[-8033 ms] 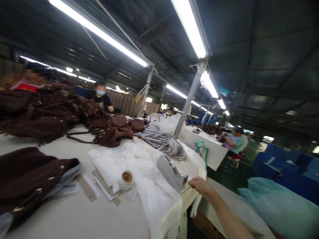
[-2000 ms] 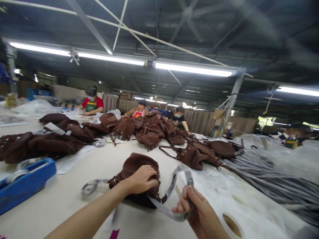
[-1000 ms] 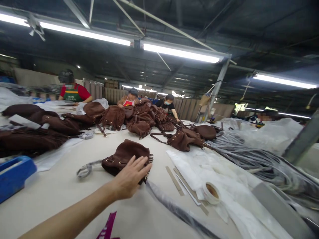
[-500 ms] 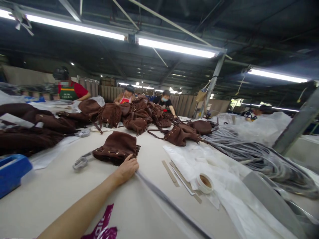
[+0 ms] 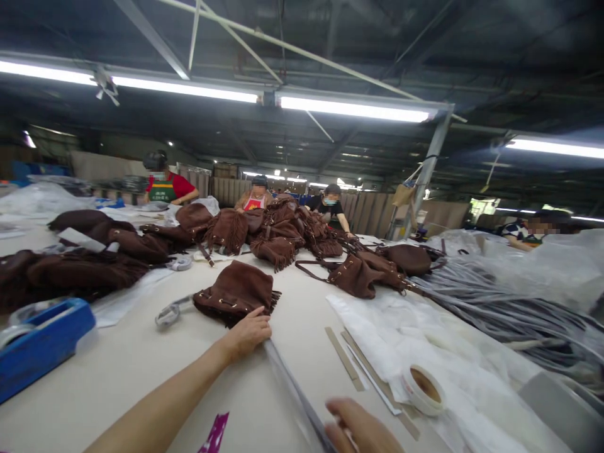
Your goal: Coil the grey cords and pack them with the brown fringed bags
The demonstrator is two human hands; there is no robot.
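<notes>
Eight seconds back my right hand [image 5: 361,431] was off at the right edge of the table [image 5: 141,365]. It then came across and lifted the grey wrapped strap [image 5: 290,384] in a loop, while my left hand [image 5: 248,332] pressed down on the brown fringed bag [image 5: 236,294]. After that the right hand dropped out of sight. The left flattened on the bag, then slid off its near edge onto the strap's end. By now the strap lay stretched out straight on the table, my left fingers had curled over its far end beside the bag, and my right hand had come back in at the near end.
</notes>
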